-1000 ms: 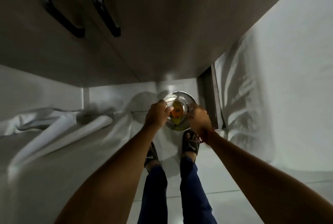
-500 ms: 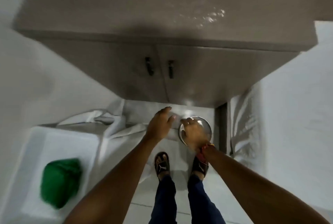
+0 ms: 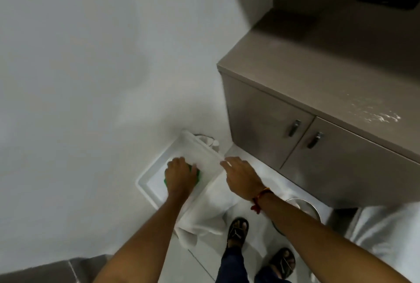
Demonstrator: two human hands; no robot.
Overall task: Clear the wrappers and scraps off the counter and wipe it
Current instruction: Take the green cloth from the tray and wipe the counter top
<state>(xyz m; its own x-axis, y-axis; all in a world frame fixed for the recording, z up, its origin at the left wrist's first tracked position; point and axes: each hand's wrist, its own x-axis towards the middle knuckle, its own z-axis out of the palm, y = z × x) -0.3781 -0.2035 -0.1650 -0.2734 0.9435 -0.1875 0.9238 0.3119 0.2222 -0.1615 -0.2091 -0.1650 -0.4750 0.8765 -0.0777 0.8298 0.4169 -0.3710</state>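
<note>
Clamped under my left hand, the green cloth sits in a white tray on the floor while my right hand hovers open, so wiping is yet to come: the brown counter above its cabinet doors shows white residue.

Left arm: stretched forward and down, forearm bare.
Left hand: turned palm down, fingers curled and closed around something green.
Right arm: extended forward, a red thread tied at the wrist.
Right hand: held palm down, fingers spread loosely, nothing gripped.
Feet: planted apart in dark sandals.
</note>
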